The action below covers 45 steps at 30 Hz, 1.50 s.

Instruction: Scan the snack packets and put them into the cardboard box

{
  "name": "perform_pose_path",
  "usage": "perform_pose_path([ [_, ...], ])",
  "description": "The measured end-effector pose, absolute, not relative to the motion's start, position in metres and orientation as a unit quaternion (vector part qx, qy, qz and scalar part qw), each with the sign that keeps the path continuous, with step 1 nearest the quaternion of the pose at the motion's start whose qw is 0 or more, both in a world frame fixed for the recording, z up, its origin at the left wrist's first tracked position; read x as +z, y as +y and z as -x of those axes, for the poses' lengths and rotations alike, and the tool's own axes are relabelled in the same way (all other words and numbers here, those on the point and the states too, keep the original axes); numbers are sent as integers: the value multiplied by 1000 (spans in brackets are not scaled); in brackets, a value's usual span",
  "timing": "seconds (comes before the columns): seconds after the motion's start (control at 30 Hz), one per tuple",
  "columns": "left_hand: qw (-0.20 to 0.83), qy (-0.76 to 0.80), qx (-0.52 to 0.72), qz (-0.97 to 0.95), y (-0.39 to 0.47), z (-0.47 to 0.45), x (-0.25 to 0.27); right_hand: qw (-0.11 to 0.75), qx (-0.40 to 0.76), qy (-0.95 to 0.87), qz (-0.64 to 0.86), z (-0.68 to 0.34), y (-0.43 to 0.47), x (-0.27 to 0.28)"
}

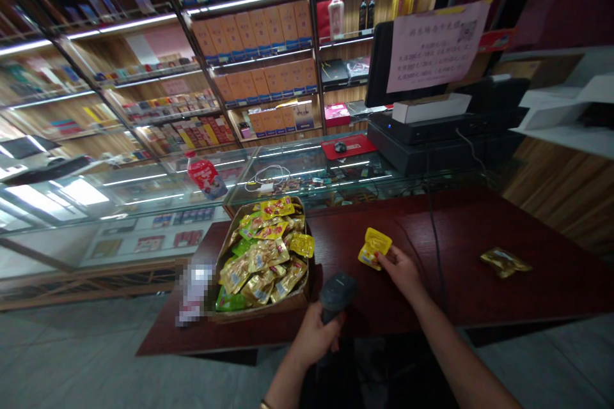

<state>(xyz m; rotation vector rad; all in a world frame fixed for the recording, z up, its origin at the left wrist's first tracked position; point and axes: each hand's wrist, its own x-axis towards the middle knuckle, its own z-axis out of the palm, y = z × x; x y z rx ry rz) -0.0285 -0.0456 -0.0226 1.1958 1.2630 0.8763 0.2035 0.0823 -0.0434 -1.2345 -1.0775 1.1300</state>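
A black handheld barcode scanner (338, 291) is wrapped in the fingers of my left hand (314, 335), its head pointing up and away from me. My right hand (400, 271) pinches the edge of a small yellow snack packet (374, 246) over the dark red table. Left of the scanner stands an open cardboard box (307, 299) heaped with gold, green and yellow snack packets (263, 255). A single gold packet (506, 262) lies apart on the right side of the table.
A glass display counter (158, 172) runs behind the table (460, 230). On it are a red bottle (205, 176), a white cable (268, 177), a mouse (340, 147) on a red pad, and a monitor (381, 64) with a pink notice. A dark cable (434, 236) crosses the table. Stocked shelves line the wall.
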Motion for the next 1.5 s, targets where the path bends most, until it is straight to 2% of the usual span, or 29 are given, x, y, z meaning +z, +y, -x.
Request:
perform_pose_path([
  [0.27,574,540,381,-483,-44,25,-19,547,491,-412,538,-201,90,-23],
  [0.4,576,530,387,-487,-44,23,-14,540,536,-466,451,-155,106,17],
  [0.53,582,527,394,-478,-46,24,-14,490,576,-541,368,-73,120,58],
  [0.73,582,523,401,-475,-48,26,-18,424,477,-661,395,5,138,87],
  [0.83,582,523,403,-475,-49,27,-19,449,397,-676,428,-19,141,74],
  [0.93,580,524,400,-479,-49,28,-20,485,318,-654,486,-86,132,36],
  [1.13,593,511,391,-485,-48,28,-15,453,147,-610,634,-228,71,-46],
  [1.37,581,528,389,-482,-42,26,-19,363,103,-676,633,-237,43,-60],
  [1.5,571,541,394,-474,-43,26,-18,366,105,-664,644,-228,51,-58],
])
